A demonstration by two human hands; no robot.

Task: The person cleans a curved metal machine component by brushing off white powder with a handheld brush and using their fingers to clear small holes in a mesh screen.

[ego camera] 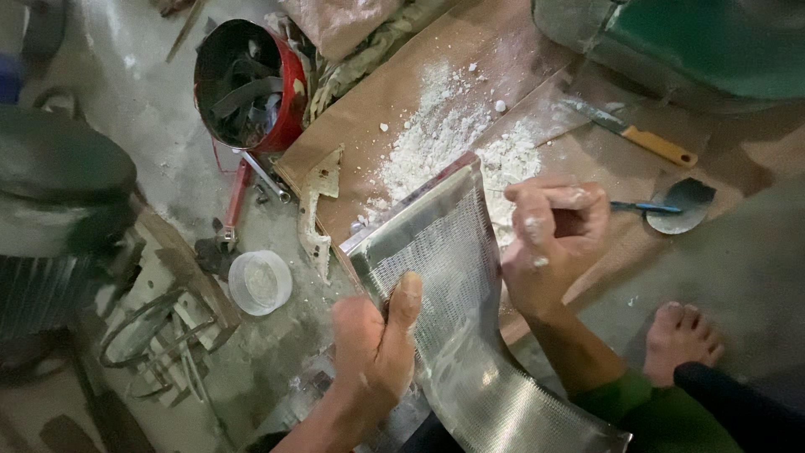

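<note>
Curved perforated metal sheet point(453, 277), shiny, long axis running from bottom right up toward the upper left, far corner pointing at the white powder pile point(444, 138) and resting at its near edge. Bowed along its length, mesh face up, near end dropping out of view at the bottom.

Left hand point(373, 348) clamped on the sheet's left edge partway along, thumb pressed flat on the mesh face, other fingers tucked under and hidden. Right hand point(555, 239) curled into a loose fist at the sheet's right edge, knuckles dusted white; touching the rim or just beside it, hard to tell which, and whether anything sits inside the fist cannot be told.

Beyond the sheet, under the powder: brown cardboard point(394, 92) spread on the floor. Right of the sheet, past the right hand: small trowel point(675, 208) with blue handle, blade lying flat. Further up from the trowel: knife with yellow handle point(641, 138). Left of the sheet's far corner: pale flat bracket piece point(317, 210), then a round clear plastic tub point(260, 282) on the concrete. Above those, a red bucket point(247, 84) tipped over, dark straps inside. Bare foot point(681, 335) to the right of the sheet's near end.
</note>
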